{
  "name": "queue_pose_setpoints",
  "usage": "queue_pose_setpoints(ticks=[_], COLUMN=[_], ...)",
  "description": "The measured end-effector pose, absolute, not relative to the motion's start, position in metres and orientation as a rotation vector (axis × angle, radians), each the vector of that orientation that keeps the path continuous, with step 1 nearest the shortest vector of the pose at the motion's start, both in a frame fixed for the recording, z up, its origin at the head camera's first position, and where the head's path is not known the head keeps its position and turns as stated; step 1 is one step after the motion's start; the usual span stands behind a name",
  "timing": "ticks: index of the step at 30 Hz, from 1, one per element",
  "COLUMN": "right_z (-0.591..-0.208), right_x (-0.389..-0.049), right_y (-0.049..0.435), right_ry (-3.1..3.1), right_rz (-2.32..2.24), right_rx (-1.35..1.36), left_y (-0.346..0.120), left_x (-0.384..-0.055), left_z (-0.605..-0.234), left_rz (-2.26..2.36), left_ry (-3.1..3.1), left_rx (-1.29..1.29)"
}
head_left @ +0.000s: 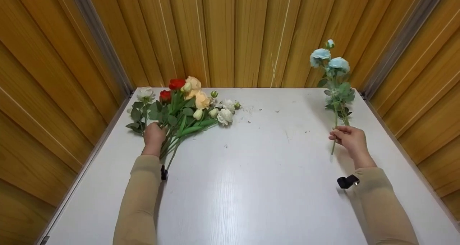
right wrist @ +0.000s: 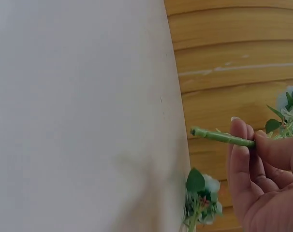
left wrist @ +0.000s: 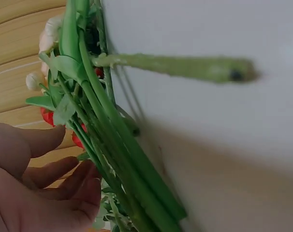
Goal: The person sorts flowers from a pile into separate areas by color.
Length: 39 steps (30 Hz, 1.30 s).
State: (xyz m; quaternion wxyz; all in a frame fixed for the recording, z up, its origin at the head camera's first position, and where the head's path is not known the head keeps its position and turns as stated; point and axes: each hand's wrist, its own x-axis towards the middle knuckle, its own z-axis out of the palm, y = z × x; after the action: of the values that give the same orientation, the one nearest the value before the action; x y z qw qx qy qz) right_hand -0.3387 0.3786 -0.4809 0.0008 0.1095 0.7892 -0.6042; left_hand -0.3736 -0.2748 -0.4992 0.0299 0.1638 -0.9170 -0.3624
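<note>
My right hand (head_left: 348,140) pinches the green stem (right wrist: 219,137) of a light blue artificial flower (head_left: 338,64) between thumb and fingers. It is held up, blooms toward the back wall, cut end pointing down. A second blue-white flower (right wrist: 212,186) shows low in the right wrist view. At the left, my left hand (head_left: 154,135) is beside a bunch of flower stems (left wrist: 112,125), thumb apart from loosely bent fingers (left wrist: 64,174). The bunch has red blooms (head_left: 177,84), peach blooms (head_left: 202,100) and white blooms (head_left: 225,116). One white rose (head_left: 145,94) lies at its left.
Both hands are over a white table (head_left: 230,187) with small dark scraps and marks on it. Wood-patterned panels (head_left: 237,36) stand behind and at both sides. A loose stem end (left wrist: 224,69) juts close to the left wrist camera.
</note>
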Motion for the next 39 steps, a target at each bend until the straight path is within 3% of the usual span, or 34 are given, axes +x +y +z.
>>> queue_pose_setpoints(ticks=[18, 33, 39], right_z=[-0.486, -0.5, -0.5], right_x=[-0.331, -0.338, -0.339], right_y=[0.464, 0.475, 0.474], right_ry=[2.352, 2.277, 2.556], right_rz=[-1.875, -1.786, -1.456], right_rx=[0.694, 0.785, 0.744], left_y=[-0.281, -0.274, -0.27], left_x=[-0.369, -0.369, -0.368], left_z=[-0.491, -0.48, -0.478], left_rz=[-0.939, -1.265, -1.413], left_ry=[-2.852, -2.743, -2.683], left_rx=[0.621, 0.629, 0.582])
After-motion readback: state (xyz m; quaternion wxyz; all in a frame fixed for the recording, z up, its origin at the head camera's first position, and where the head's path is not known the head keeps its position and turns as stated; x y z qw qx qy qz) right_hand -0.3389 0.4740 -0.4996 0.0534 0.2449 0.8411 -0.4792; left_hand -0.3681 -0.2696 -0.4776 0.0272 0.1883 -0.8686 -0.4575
